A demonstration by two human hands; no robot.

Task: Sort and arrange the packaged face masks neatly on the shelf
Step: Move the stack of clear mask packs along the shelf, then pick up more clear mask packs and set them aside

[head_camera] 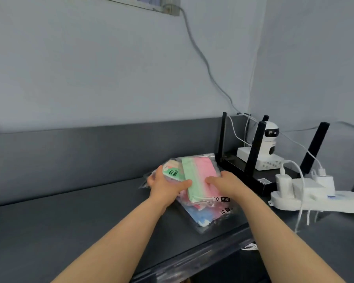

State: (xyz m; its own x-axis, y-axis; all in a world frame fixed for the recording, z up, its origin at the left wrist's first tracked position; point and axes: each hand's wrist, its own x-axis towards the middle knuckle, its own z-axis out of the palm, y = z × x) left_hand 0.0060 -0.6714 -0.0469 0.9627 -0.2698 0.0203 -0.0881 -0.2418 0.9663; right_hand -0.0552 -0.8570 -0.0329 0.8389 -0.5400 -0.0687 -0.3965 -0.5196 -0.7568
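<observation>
A stack of clear plastic face mask packs (196, 174) lies on the dark shelf (80, 211), right of its middle. The top pack shows green and pink masks. A pack with blue masks (202, 218) sticks out at the near end of the stack. My left hand (166, 187) grips the stack's left side, thumb on top by the green "FACE MASK" label (173, 172). My right hand (225, 183) holds the right side, fingers curled onto the top pack.
A black router (251, 170) with tall antennas stands right behind the stack, carrying a white box and a small white camera (271, 137). A white power strip (307, 199) with chargers and cables lies at the right. The shelf's front edge (192, 260) runs near my forearms.
</observation>
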